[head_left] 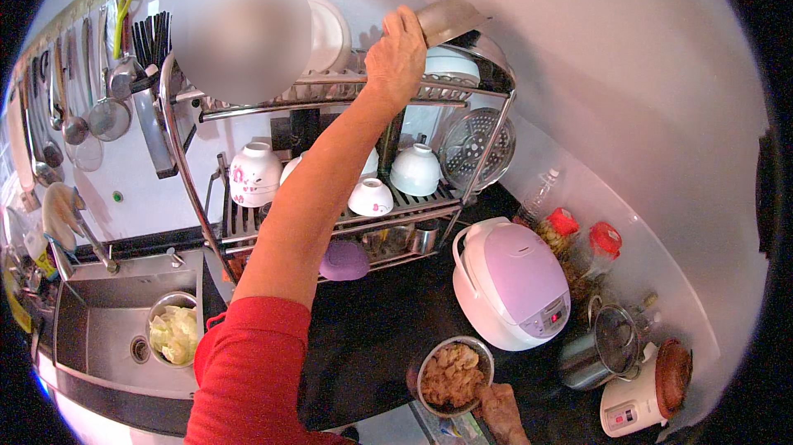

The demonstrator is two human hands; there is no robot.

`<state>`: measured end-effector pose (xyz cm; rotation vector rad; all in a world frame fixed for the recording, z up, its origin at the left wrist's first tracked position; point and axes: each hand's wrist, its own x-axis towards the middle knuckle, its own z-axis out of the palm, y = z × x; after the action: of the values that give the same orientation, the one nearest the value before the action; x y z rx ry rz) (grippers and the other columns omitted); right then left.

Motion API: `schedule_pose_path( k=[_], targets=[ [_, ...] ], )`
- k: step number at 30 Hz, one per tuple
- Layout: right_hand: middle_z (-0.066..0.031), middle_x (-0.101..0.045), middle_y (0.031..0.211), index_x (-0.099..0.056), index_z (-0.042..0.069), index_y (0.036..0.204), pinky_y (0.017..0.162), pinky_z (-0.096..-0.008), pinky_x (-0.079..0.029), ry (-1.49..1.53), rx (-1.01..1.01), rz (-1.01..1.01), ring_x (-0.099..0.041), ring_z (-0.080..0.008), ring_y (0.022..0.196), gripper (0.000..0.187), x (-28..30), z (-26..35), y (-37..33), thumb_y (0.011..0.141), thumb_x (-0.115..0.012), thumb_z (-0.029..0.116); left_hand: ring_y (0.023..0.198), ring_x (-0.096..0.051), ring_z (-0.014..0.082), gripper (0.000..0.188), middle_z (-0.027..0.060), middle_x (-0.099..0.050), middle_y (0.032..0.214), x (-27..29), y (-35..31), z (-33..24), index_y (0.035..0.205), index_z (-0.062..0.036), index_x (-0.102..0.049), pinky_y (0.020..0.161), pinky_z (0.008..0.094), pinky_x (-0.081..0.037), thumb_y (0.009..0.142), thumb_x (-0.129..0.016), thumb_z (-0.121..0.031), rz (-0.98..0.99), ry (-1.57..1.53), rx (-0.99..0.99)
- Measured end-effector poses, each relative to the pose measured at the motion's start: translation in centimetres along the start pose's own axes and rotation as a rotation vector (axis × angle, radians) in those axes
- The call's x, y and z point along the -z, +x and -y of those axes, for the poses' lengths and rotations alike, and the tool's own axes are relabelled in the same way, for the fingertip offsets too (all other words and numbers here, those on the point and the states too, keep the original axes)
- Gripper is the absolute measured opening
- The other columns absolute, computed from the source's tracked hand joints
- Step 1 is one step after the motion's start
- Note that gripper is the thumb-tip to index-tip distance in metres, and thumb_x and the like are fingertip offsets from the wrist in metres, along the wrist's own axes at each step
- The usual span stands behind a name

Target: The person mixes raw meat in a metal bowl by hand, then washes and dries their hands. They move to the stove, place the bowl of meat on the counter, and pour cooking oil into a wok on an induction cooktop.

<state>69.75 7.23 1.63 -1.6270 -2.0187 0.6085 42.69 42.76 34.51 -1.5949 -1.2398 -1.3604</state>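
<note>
Red sleeve [256, 346] stretched upward, and the left hand [398, 57] grasps a tilted metal bowl [450, 21], fingers wrapped at its edge, by the top tier of the dish rack [244, 218]! Down at the black counter [355, 354], the right hand [500, 414] touches a steel bowl [415, 377] of meat-like chunks [452, 375] near the pink rice cooker [519, 276]; how tightly its fingers hold, I can't tell.

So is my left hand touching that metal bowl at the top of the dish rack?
Touching: the head view shows the left hand gripping the left edge of the metal bowl, without a gap.
</note>
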Motion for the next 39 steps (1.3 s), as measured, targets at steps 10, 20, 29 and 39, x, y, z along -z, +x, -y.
schedule_pose_path(
  k=[10,20,29,39],
  targets=[
    [-0.0056,-0.055,0.053,-0.059,-0.003,0.064,0.042,-0.0255,-0.039,0.550,-0.617,-0.121,-0.051,-0.0123,0.046,0.031,-0.1,4.1,1.9,0.081,-0.053,0.022,0.073,-0.051,0.0392,0.053,0.0263,-0.040,0.098,11.8,-2.9,1.3,0.132,0.0011,-0.026,0.056,0.0465,-0.046,0.087,-0.051,-0.013,-0.066,-0.290,-0.069],
    [-0.0034,-0.053,0.056,-0.054,0.000,0.070,0.040,-0.0258,-0.039,0.601,-0.332,-0.067,-0.047,-0.0126,0.042,0.023,-0.3,12.3,5.0,0.084,-0.049,0.017,0.073,-0.054,0.0176,0.026,0.0104,-0.055,0.091,34.5,-19.4,13.7,0.108,-0.0003,-0.050,0.061,0.0288,-0.045,0.083,-0.048,-0.007,0.481,-0.498,0.598],
    [-0.0021,-0.048,0.054,-0.050,0.003,0.060,0.037,-0.0250,-0.029,0.530,0.080,0.160,-0.040,-0.0092,0.041,0.030,-8.5,31.5,4.6,0.085,-0.047,0.020,0.041,-0.046,0.0151,0.023,0.0092,-0.052,0.059,55.9,-39.6,21.9,0.084,0.0001,-0.054,0.036,0.0313,-0.041,0.089,-0.047,-0.022,0.342,-0.814,1.703],
    [-0.0024,-0.053,0.056,-0.056,0.000,0.063,0.043,-0.0285,-0.035,0.541,0.195,0.630,-0.047,-0.0124,0.045,0.030,-28.6,47.2,-0.6,0.083,-0.047,0.020,0.050,-0.049,0.0143,0.016,0.0057,-0.056,0.068,75.6,-53.3,29.5,0.091,-0.0059,-0.058,0.044,0.0298,-0.040,0.083,-0.061,-0.019,-0.350,-0.730,1.903]
  ],
)
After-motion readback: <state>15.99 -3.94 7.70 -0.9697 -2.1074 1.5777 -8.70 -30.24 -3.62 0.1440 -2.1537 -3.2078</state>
